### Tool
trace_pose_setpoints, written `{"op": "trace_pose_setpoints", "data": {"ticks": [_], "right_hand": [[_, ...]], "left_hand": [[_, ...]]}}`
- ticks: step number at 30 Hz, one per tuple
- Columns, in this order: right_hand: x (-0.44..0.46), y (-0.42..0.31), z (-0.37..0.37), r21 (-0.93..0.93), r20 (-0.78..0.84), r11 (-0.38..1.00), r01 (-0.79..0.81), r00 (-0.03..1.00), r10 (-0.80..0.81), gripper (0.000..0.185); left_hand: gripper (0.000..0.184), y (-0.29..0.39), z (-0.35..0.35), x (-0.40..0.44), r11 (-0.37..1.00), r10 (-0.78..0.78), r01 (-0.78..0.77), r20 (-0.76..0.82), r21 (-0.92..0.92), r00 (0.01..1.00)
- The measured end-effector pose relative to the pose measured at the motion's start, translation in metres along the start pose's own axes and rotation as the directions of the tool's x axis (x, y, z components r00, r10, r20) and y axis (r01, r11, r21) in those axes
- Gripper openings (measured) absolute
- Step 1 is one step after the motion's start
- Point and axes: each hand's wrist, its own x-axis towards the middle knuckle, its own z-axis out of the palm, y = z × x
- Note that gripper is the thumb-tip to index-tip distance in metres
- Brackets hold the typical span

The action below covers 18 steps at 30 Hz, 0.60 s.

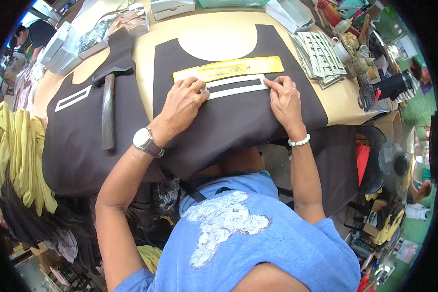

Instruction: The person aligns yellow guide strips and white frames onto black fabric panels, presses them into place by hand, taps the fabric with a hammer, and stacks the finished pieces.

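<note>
A dark cut panel (267, 109) with a scooped top edge lies over the table's front edge. On it rests a white rectangular frame (238, 89) with a long slot. My left hand (184, 101) pinches the frame's left end, and my right hand (283, 101) pinches the right end between thumb and fingers. Just above the frame, a yellow strip (228, 69) with dark smudges lies on the panel. To the left, a hammer (109, 107) lies across a second dark panel (78, 136), which bears a similar white frame (73, 99).
White boxes (63, 48) and a picture-covered box (100, 36) line the table's (216, 39) back left. At right sit stacked slotted white sheets (323, 56) and cluttered containers (360, 65). Yellow cloth pieces (19, 155) hang at left. Another person (39, 36) bends over at far left.
</note>
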Motion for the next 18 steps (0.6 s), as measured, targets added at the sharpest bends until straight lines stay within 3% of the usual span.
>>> {"op": "trace_pose_setpoints", "data": {"ticks": [1,4,7,10,11,13,18], "right_hand": [[0.002,0.002,-0.001,-0.001,0.023,1.000,-0.008,1.000,0.008,0.025],[0.011,-0.001,-0.004,-0.027,0.082,0.999,-0.025,0.996,0.027,0.023],[0.015,-0.019,-0.003,-0.330,-0.082,0.926,0.184,0.971,-0.223,0.024],[0.015,-0.059,0.007,-0.300,-0.047,0.885,0.356,0.921,-0.387,0.027],[0.013,-0.074,0.018,-0.120,-0.037,0.918,0.378,0.923,-0.384,0.030],[0.007,-0.100,0.033,0.062,0.057,0.905,0.421,0.904,-0.424,0.035],[0.000,-0.101,0.051,0.077,0.065,0.918,0.389,0.917,-0.394,0.042]], "left_hand": [[0.027,-0.001,0.003,-0.006,1.000,0.010,-0.010,-0.086,0.000,0.996],[0.036,-0.005,0.009,-0.016,1.000,-0.007,0.007,-0.018,-0.017,1.000],[0.043,-0.007,0.005,-0.019,0.993,-0.046,0.053,0.059,-0.107,0.997],[0.048,-0.009,0.003,-0.020,0.990,-0.069,0.080,0.096,-0.114,0.993],[0.050,-0.008,0.001,-0.020,0.990,-0.082,0.094,0.108,-0.107,0.991],[0.054,-0.008,0.003,-0.020,0.990,-0.097,0.108,0.115,-0.094,0.989],[0.059,-0.008,0.005,-0.021,0.993,-0.097,0.101,0.065,-0.067,0.993]]}}
